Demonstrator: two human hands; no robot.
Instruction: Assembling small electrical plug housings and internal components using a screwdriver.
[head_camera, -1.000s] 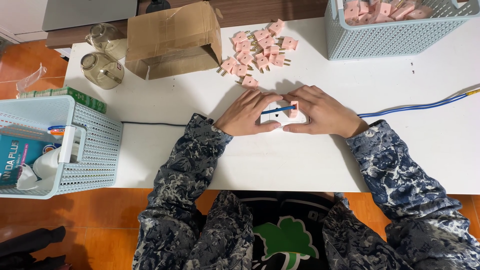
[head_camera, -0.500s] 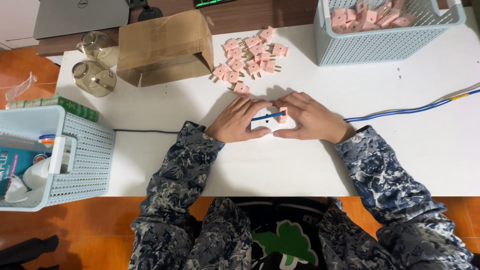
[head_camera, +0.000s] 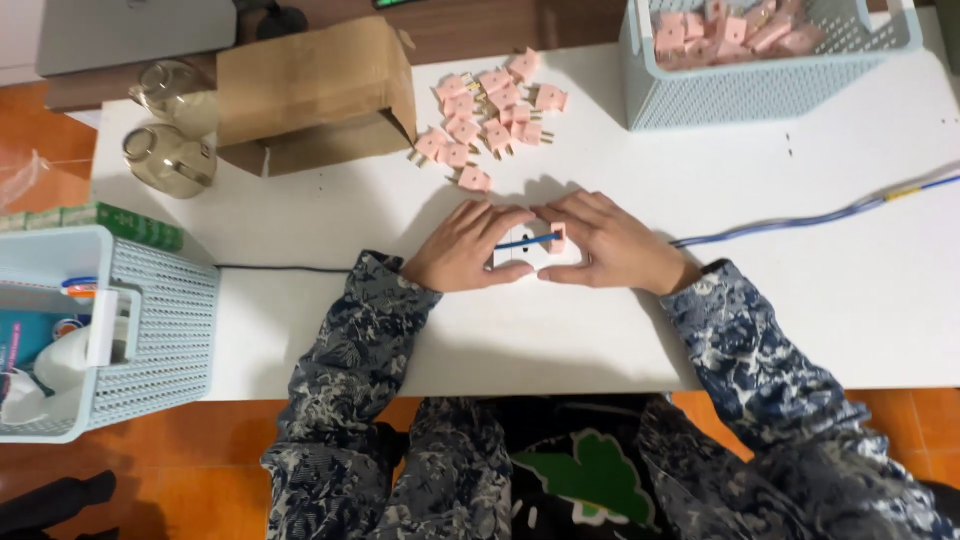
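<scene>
A small white plastic socket block (head_camera: 522, 250) is being pinched mid-table between the left hand (head_camera: 462, 248) and right hand (head_camera: 610, 243) — rigid, light, probably slippery — best gripped by its side edges, a pink plug (head_camera: 556, 238) seated in it.

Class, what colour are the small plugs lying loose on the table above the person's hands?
Pale pink, with small metal prongs: the loose plugs show best in the head view.
</scene>
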